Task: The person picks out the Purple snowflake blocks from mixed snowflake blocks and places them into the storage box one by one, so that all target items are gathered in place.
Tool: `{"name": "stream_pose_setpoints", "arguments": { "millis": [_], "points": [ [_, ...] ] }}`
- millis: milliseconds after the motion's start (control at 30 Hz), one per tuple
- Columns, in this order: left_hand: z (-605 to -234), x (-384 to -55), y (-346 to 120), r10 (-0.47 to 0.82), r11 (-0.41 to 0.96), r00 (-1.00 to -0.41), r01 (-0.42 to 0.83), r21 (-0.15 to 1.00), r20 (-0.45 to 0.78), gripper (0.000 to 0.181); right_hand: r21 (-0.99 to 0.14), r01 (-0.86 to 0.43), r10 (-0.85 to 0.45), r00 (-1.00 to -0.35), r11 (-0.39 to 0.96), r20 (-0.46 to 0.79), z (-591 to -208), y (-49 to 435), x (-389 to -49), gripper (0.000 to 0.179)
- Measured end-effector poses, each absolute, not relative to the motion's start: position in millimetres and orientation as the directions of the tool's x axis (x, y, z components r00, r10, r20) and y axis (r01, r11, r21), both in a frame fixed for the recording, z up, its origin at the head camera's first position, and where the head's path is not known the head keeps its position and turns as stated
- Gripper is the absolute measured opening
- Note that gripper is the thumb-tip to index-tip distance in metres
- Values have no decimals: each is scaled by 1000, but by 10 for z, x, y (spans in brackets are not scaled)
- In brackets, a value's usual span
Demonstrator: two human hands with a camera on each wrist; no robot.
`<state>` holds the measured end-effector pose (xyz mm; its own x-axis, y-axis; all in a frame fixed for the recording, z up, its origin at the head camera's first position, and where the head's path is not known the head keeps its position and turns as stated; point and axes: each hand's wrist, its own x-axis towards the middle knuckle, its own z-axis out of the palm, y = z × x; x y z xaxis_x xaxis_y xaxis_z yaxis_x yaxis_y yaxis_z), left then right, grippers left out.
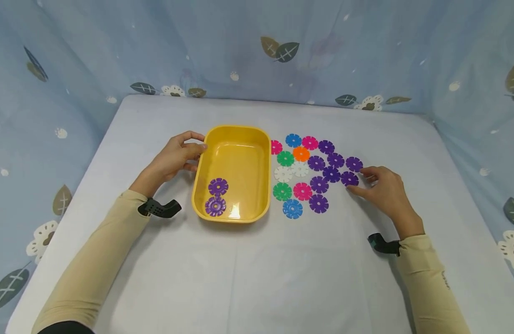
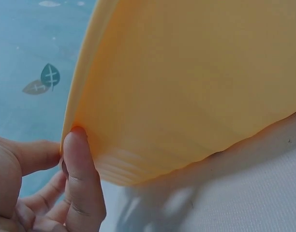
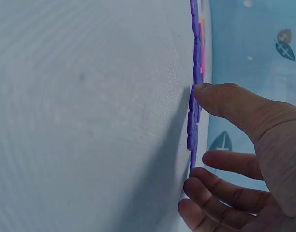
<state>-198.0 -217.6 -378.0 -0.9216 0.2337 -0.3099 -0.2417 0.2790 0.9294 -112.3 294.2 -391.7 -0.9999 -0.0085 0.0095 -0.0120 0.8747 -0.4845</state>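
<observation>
At left, the left hand is clamped on the left rim of a yellow tray, pinching it between thumb and finger. The tray sits left of centre on the white table, closer to the far edge than the near one, its long axis running roughly near to far. Two purple discs lie in the tray's near left corner.

Right of the tray, mixed-colour discs lie flat on the table; beyond them is a cluster of purple discs.

The outermost near purple disc lies immediately left of the right hand, which is by far the nearer hand. The disc is round, with no long axis; the tray lies well to its left, past the other discs. The right forearm enters from the table's near right corner. Palm low, thumb and bent fingers stand apart; the thumb touches a purple edge. The hands are well apart.
</observation>
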Motion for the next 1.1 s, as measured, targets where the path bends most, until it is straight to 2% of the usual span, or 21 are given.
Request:
{"name": "stream_pose_setpoints", "arguments": {
  "millis": [367, 1100],
  "points": [
    [-3823, -1925, -2208, 266, 243, -914, -244, 939, -307, 42, -472, -8, -24, -999, 881, -28, -3928, 2880, -1103, 61],
    [-3744, -1894, -2205, 272, 265, -913, -234, 935, -305, 44, -474, -23, -42, -999, 880, -28, -3875, 2808, -1130, 53]
  ]
}}
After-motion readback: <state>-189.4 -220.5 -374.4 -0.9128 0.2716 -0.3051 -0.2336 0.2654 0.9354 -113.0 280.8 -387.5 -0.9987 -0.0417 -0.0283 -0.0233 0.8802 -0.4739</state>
